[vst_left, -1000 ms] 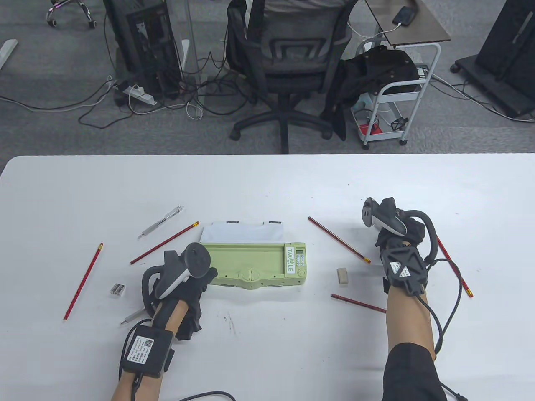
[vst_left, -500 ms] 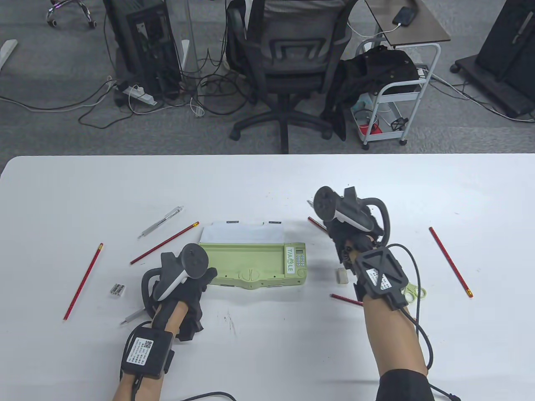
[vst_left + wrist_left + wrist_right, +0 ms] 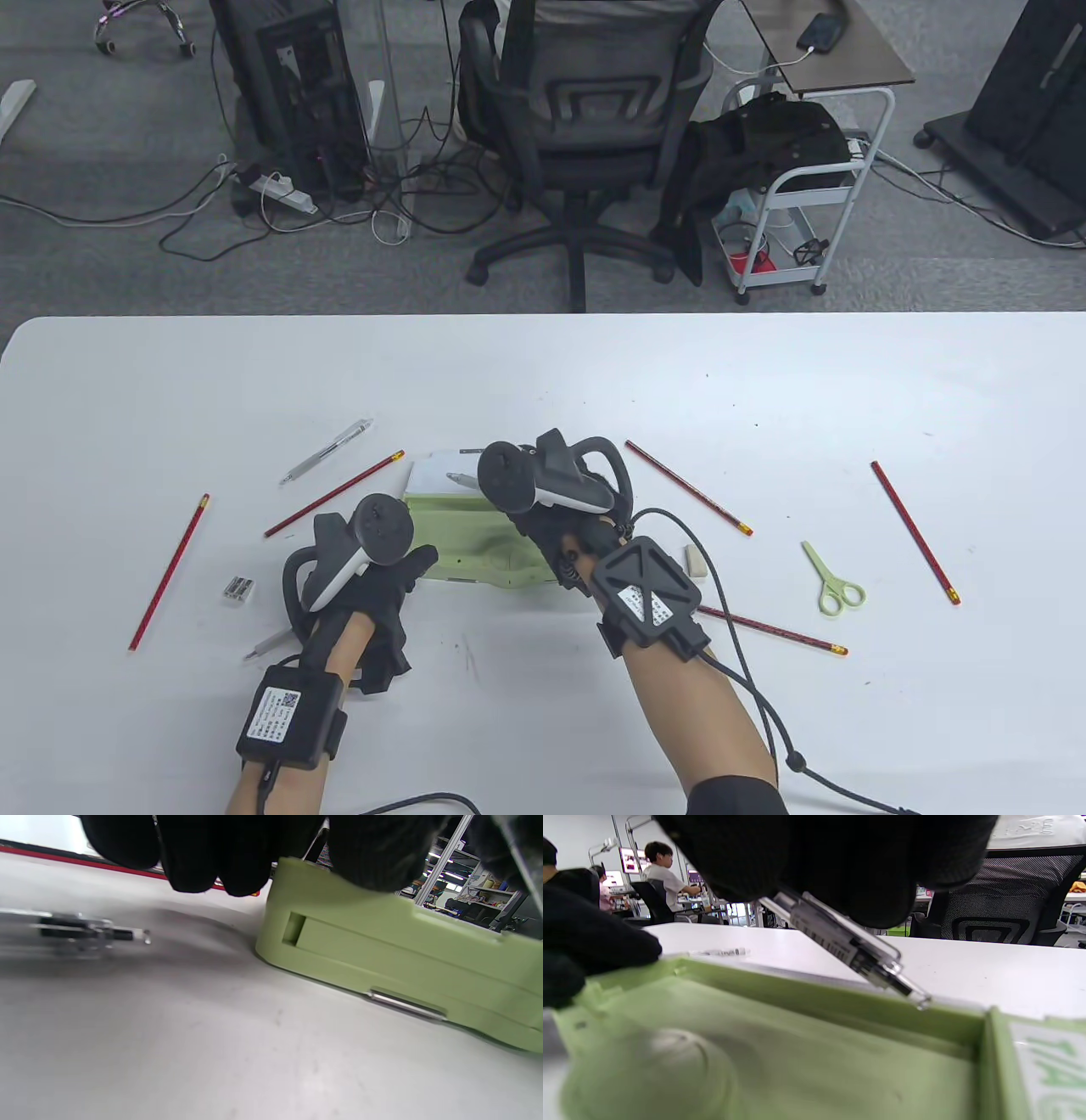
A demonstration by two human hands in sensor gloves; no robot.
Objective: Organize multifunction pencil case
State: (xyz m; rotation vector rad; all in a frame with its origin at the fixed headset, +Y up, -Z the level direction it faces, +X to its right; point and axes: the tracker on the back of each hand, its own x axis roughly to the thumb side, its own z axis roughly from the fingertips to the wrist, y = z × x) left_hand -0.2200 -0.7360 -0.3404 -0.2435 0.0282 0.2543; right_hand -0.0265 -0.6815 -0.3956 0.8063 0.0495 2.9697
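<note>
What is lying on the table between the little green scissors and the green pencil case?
In the table view, a small white eraser lies between the green scissors and the green plastic pencil case, close beside the right hand's wrist.

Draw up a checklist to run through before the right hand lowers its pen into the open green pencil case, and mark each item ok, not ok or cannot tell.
1. Pen held by the right hand: ok, the gloved fingers pinch it, tip pointing down.
2. Pencil case open: ok, its tray lies bare under the pen.
3. Case steadied: ok, the left hand rests on its left end, fingers on the top edge.
4. Pen over the tray: ok, the tip hangs near the far wall.
5. Pen lined up with the tray's length: not ok, it is tilted steeply.
6. Tray free of other items: cannot tell, the hand hides part of it in the table view.
</note>
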